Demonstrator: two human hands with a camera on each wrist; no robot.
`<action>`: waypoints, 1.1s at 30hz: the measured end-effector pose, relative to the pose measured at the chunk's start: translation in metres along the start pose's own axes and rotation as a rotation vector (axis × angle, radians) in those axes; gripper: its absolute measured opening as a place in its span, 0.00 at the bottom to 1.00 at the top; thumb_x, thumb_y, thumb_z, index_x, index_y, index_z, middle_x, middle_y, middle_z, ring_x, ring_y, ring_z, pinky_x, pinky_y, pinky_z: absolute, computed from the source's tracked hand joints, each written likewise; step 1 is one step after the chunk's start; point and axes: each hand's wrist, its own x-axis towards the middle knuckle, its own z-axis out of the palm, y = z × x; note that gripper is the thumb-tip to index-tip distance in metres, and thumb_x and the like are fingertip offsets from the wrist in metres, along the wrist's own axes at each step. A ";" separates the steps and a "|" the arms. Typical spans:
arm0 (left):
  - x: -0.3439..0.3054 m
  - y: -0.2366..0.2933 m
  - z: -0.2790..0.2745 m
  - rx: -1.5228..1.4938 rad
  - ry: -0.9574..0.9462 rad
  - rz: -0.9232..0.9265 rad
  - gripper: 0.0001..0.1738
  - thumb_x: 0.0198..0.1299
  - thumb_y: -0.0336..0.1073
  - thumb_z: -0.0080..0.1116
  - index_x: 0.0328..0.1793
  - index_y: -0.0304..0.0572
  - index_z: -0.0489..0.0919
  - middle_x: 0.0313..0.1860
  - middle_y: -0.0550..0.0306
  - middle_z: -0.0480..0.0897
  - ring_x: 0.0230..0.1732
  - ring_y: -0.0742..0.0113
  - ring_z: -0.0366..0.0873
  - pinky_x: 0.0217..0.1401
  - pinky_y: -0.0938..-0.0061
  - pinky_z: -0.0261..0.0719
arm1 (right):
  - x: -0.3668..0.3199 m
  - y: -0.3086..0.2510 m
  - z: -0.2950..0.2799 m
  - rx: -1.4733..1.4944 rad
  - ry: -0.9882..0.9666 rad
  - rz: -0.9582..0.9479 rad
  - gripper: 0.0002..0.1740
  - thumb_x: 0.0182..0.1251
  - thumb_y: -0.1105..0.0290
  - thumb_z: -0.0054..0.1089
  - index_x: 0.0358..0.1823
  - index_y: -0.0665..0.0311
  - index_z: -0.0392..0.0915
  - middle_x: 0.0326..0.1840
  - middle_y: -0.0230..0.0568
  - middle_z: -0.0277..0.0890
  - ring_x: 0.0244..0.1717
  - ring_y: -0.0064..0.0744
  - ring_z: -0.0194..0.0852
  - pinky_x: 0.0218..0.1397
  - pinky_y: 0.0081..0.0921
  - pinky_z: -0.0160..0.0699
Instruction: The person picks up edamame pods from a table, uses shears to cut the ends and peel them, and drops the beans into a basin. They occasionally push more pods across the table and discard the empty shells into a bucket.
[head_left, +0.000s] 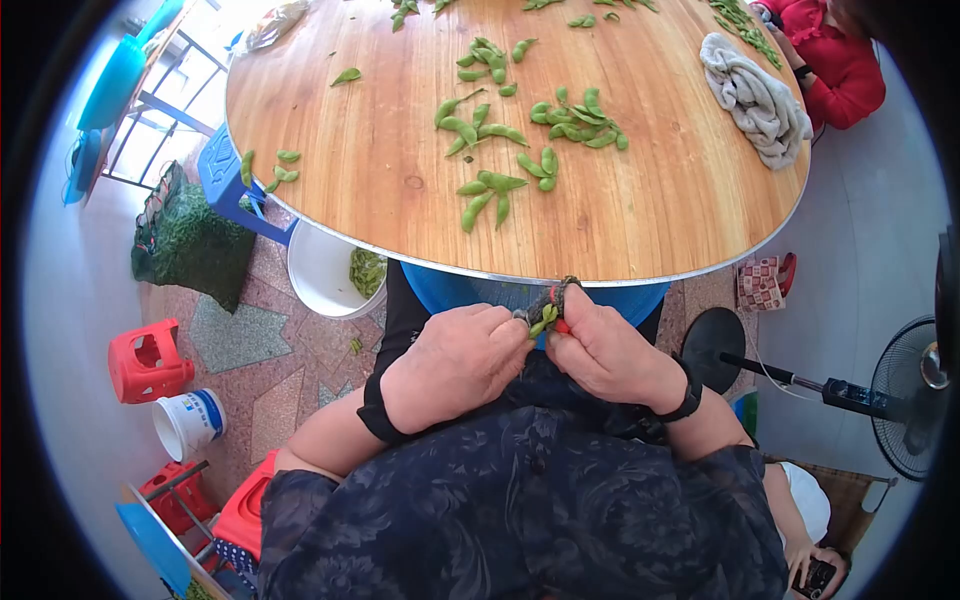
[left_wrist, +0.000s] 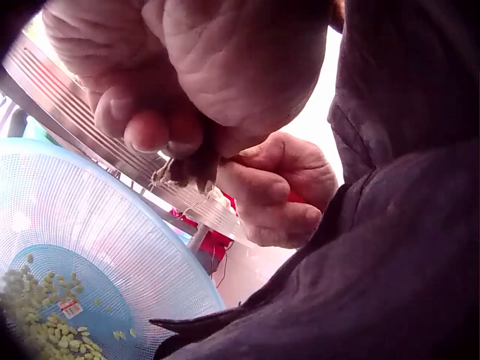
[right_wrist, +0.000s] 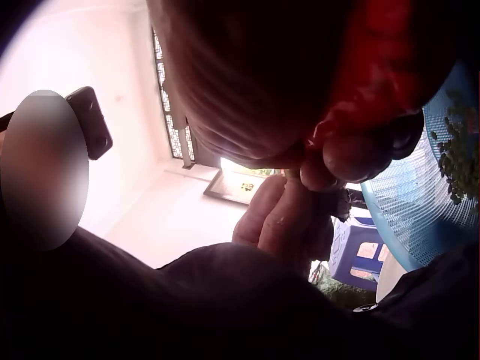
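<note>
Both hands meet just below the table's near edge in the head view. A green soybean pod (head_left: 543, 320) lies between their fingertips. My left hand (head_left: 458, 360) pinches one end of it with curled fingers. The right hand (head_left: 610, 345) pinches it from the other side, thumb uppermost. A dark wrap with red marks (head_left: 552, 296) shows at the right fingertips. Something red (right_wrist: 375, 67) lies along the right palm in the right wrist view. Under the hands sits a blue mesh basket (left_wrist: 112, 202) with shelled green beans (left_wrist: 64, 337) in its bottom.
On the round wooden table (head_left: 350, 170) lie several groups of pods (head_left: 580, 122) and a grey cloth (head_left: 755, 100). A white bucket (head_left: 310, 270) stands below left, beside a blue stool (head_left: 222, 175). A fan (head_left: 905, 395) is at right. Another person in red (head_left: 850, 70) sits across.
</note>
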 end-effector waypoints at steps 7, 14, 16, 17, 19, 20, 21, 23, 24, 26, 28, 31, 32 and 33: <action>0.001 -0.008 0.003 -0.213 -0.009 0.065 0.10 0.60 0.30 0.59 0.29 0.39 0.70 0.22 0.53 0.69 0.24 0.55 0.71 0.28 0.67 0.70 | 0.000 0.002 0.001 0.087 -0.027 -0.083 0.08 0.65 0.75 0.46 0.43 0.68 0.60 0.25 0.55 0.71 0.27 0.59 0.74 0.28 0.40 0.71; -0.007 -0.019 0.010 -1.553 -0.280 -0.488 0.18 0.74 0.43 0.46 0.30 0.42 0.72 0.18 0.69 0.64 0.19 0.76 0.63 0.24 0.79 0.63 | 0.002 -0.003 0.004 0.405 -0.056 -0.005 0.08 0.67 0.77 0.45 0.47 0.66 0.63 0.24 0.42 0.71 0.24 0.33 0.74 0.29 0.32 0.74; -0.005 -0.018 0.012 -1.745 -0.275 -0.572 0.18 0.74 0.43 0.46 0.31 0.43 0.73 0.18 0.69 0.64 0.18 0.76 0.62 0.24 0.79 0.62 | 0.003 -0.005 0.000 0.498 -0.079 0.060 0.08 0.67 0.77 0.45 0.47 0.66 0.64 0.25 0.42 0.71 0.24 0.35 0.75 0.28 0.30 0.74; -0.003 -0.018 0.014 -1.823 -0.256 -0.605 0.17 0.73 0.44 0.46 0.32 0.43 0.73 0.17 0.69 0.64 0.17 0.77 0.60 0.23 0.80 0.61 | 0.003 -0.006 -0.002 0.589 -0.102 0.127 0.08 0.67 0.77 0.45 0.47 0.65 0.65 0.26 0.43 0.72 0.24 0.36 0.76 0.28 0.29 0.74; -0.001 -0.019 0.021 -1.900 -0.238 -0.638 0.17 0.73 0.45 0.46 0.33 0.43 0.73 0.17 0.69 0.64 0.16 0.78 0.58 0.23 0.81 0.61 | 0.008 0.006 0.008 0.407 0.011 -0.030 0.09 0.65 0.77 0.48 0.46 0.65 0.66 0.26 0.43 0.72 0.24 0.39 0.76 0.26 0.29 0.73; -0.002 -0.021 0.029 -2.091 -0.274 -0.510 0.17 0.72 0.44 0.46 0.33 0.42 0.73 0.17 0.69 0.63 0.15 0.79 0.58 0.21 0.81 0.60 | 0.009 0.011 0.011 0.222 0.122 -0.183 0.10 0.63 0.78 0.50 0.46 0.64 0.67 0.27 0.43 0.72 0.23 0.41 0.77 0.24 0.30 0.73; -0.001 -0.021 0.031 -2.276 -0.308 -0.372 0.17 0.72 0.44 0.46 0.34 0.41 0.74 0.17 0.69 0.63 0.15 0.80 0.57 0.20 0.82 0.59 | 0.010 0.009 0.008 0.222 0.123 -0.183 0.10 0.63 0.78 0.50 0.46 0.64 0.67 0.27 0.43 0.72 0.23 0.41 0.77 0.24 0.30 0.73; -0.003 -0.028 0.026 -2.154 -0.400 -0.473 0.16 0.71 0.42 0.46 0.33 0.41 0.74 0.17 0.69 0.64 0.15 0.80 0.58 0.20 0.82 0.59 | 0.011 0.003 -0.005 -0.376 0.020 -0.479 0.13 0.58 0.78 0.55 0.45 0.64 0.69 0.29 0.44 0.73 0.25 0.47 0.77 0.23 0.34 0.74; -0.001 -0.029 0.019 -2.027 -0.489 -0.567 0.15 0.70 0.40 0.46 0.32 0.41 0.75 0.17 0.69 0.64 0.16 0.81 0.59 0.20 0.82 0.58 | 0.010 -0.001 -0.010 -0.402 -0.074 -0.480 0.15 0.55 0.76 0.58 0.45 0.64 0.71 0.28 0.45 0.74 0.26 0.49 0.77 0.24 0.39 0.75; 0.002 -0.027 0.004 -1.786 -0.515 -0.649 0.14 0.70 0.38 0.47 0.31 0.41 0.75 0.17 0.69 0.65 0.16 0.81 0.60 0.20 0.82 0.58 | 0.007 -0.008 -0.019 -0.433 -0.152 -0.454 0.15 0.55 0.75 0.58 0.45 0.64 0.70 0.27 0.46 0.74 0.25 0.50 0.77 0.24 0.39 0.75; 0.004 -0.025 0.001 -1.464 -0.493 -0.630 0.14 0.71 0.36 0.48 0.31 0.41 0.74 0.19 0.69 0.68 0.18 0.82 0.61 0.22 0.83 0.59 | 0.005 -0.014 -0.028 -0.448 -0.183 -0.405 0.14 0.57 0.74 0.56 0.45 0.65 0.70 0.24 0.47 0.74 0.24 0.53 0.77 0.25 0.42 0.75; 0.011 -0.023 0.008 -1.231 -0.247 -0.502 0.16 0.72 0.38 0.47 0.30 0.41 0.73 0.20 0.69 0.68 0.20 0.82 0.62 0.23 0.82 0.61 | 0.008 -0.010 -0.035 -0.470 -0.048 -0.283 0.13 0.58 0.74 0.55 0.44 0.67 0.69 0.24 0.51 0.74 0.25 0.56 0.77 0.26 0.43 0.76; 0.009 -0.023 0.003 -1.215 -0.240 -0.539 0.17 0.73 0.39 0.47 0.28 0.41 0.73 0.21 0.69 0.70 0.21 0.82 0.63 0.24 0.83 0.63 | 0.007 -0.012 -0.034 -0.483 0.009 -0.199 0.10 0.61 0.74 0.55 0.42 0.69 0.68 0.23 0.54 0.73 0.26 0.57 0.77 0.27 0.44 0.75; 0.001 -0.025 -0.005 -1.214 -0.233 -0.533 0.17 0.73 0.39 0.47 0.28 0.41 0.73 0.21 0.69 0.70 0.21 0.82 0.63 0.24 0.83 0.63 | 0.007 -0.012 -0.035 -0.490 0.008 -0.203 0.10 0.61 0.74 0.55 0.42 0.69 0.68 0.23 0.54 0.73 0.26 0.57 0.77 0.27 0.44 0.75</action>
